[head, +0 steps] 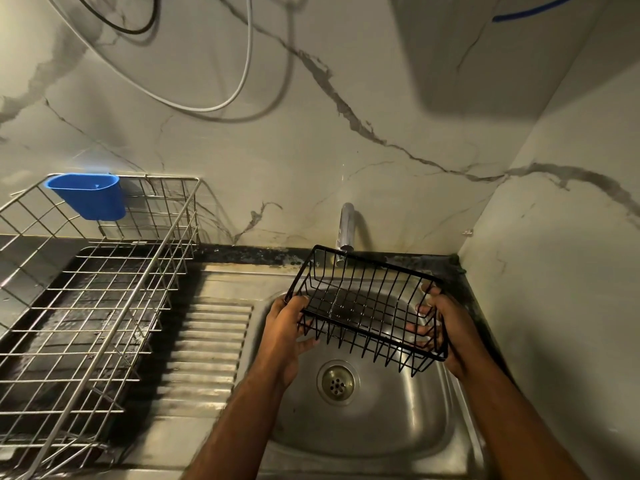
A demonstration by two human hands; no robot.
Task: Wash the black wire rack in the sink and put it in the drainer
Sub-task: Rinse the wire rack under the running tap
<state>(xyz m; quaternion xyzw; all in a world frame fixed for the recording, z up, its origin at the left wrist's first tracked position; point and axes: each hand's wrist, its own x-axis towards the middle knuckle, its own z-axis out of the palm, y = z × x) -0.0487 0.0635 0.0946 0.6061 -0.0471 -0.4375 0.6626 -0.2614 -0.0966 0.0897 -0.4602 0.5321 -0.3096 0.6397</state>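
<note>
I hold the black wire rack [363,304] tilted above the steel sink [408,420], under the tap [346,233]. A thin stream of water runs from the tap through the rack. My left hand [285,332] grips the rack's left end, fingers curled round the wires. My right hand [445,329] grips its right end, fingers through the wires. The silver wire drainer [86,289] stands on the counter to the left.
A blue plastic cup [88,195] hangs on the drainer's back rim. The ribbed draining board [204,344] lies between drainer and sink. The sink drain [337,382] is open below the rack. Marble walls close in behind and on the right; cables hang above.
</note>
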